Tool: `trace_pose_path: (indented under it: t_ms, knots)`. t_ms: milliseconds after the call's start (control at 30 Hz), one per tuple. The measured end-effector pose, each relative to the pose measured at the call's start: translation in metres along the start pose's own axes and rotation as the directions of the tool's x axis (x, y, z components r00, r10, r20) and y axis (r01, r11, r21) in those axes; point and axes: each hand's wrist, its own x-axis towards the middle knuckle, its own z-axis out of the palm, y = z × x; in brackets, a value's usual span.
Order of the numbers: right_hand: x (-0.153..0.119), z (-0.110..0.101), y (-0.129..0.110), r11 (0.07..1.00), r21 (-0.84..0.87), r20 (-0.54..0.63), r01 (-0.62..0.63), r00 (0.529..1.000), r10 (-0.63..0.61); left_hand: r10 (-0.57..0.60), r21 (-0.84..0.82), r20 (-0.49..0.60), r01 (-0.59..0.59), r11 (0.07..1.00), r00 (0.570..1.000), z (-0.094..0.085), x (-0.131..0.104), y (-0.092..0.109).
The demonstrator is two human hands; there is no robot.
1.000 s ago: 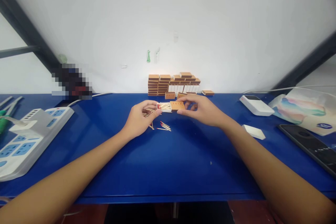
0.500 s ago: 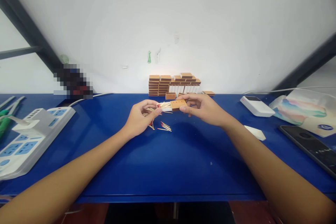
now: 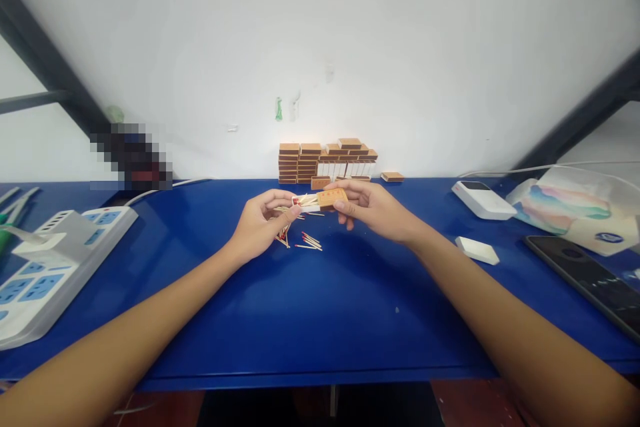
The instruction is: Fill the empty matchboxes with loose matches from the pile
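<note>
Between my two hands is a matchbox (image 3: 333, 197), its white inner tray (image 3: 311, 207) slid partway out to the left. Red-headed matches (image 3: 306, 199) lie in the exposed part of the tray. My left hand (image 3: 260, 221) pinches the tray's outer end between thumb and fingers. Around the brown and orange sleeve, my right hand (image 3: 373, 208) is closed, thumb on the near side. Loose matches (image 3: 311, 241) lie on the blue table below the box, and more of them show partly hidden behind my left hand.
Stacked matchboxes (image 3: 299, 163) stand against the wall, with a single matchbox (image 3: 393, 177) to their right. On the left lies a white power strip (image 3: 75, 267). A white device (image 3: 484, 201), a small white block (image 3: 477, 250), a phone (image 3: 583, 273) and a plastic packet (image 3: 565, 207) are at right.
The view has shifted slightly, so everything sits a little differently in it. Both hands keep hold of the matchbox, its tray still partly out.
</note>
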Motion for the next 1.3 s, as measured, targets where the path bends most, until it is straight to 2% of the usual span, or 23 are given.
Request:
trace_pose_path:
  t_ms: [200, 333, 500, 767, 867, 967, 1067, 1167, 1300]
  knots:
    - [-0.002, 0.000, -0.005, 0.997, 0.061, 0.091, -0.040, 0.995, 0.035, -0.058, -0.079, 0.052, 0.062, 0.995, 0.997, -0.002, 0.000, 0.004]
    - [-0.004, 0.002, -0.009, 0.995, 0.090, 0.086, -0.039, 0.996, 0.031, -0.101, -0.102, 0.136, 0.115, 0.988, 0.986, -0.003, -0.001, 0.005]
    - [-0.004, 0.008, -0.009, 0.995, 0.085, 0.060, -0.043, 0.997, 0.038, -0.115, -0.140, 0.119, 0.132, 0.981, 0.986, -0.002, -0.002, 0.005]
    - [-0.007, 0.015, -0.011, 0.993, 0.105, 0.078, -0.054, 0.996, 0.046, -0.121, -0.169, 0.150, 0.146, 0.975, 0.981, -0.001, -0.005, 0.003]
    - [-0.006, 0.023, -0.008, 0.980, 0.191, 0.027, -0.051, 0.999, 0.047, -0.069, -0.119, 0.104, 0.082, 0.990, 0.992, 0.003, -0.007, 0.006]
    - [-0.004, 0.029, -0.003, 0.968, 0.244, -0.024, -0.057, 0.998, 0.064, 0.083, 0.071, 0.027, -0.085, 0.994, 0.996, 0.007, -0.011, 0.009]
    - [-0.004, 0.035, -0.001, 0.954, 0.290, -0.013, -0.080, 0.996, 0.087, 0.214, 0.262, 0.007, -0.208, 0.942, 0.977, 0.009, -0.015, 0.010]
    - [-0.004, 0.040, -0.002, 0.938, 0.333, 0.002, -0.101, 0.994, 0.106, 0.268, 0.335, 0.022, -0.260, 0.906, 0.963, 0.010, -0.017, 0.010]
    - [-0.005, 0.041, -0.005, 0.918, 0.375, 0.010, -0.130, 0.991, 0.137, 0.278, 0.355, -0.006, -0.258, 0.899, 0.960, 0.010, -0.019, 0.012]
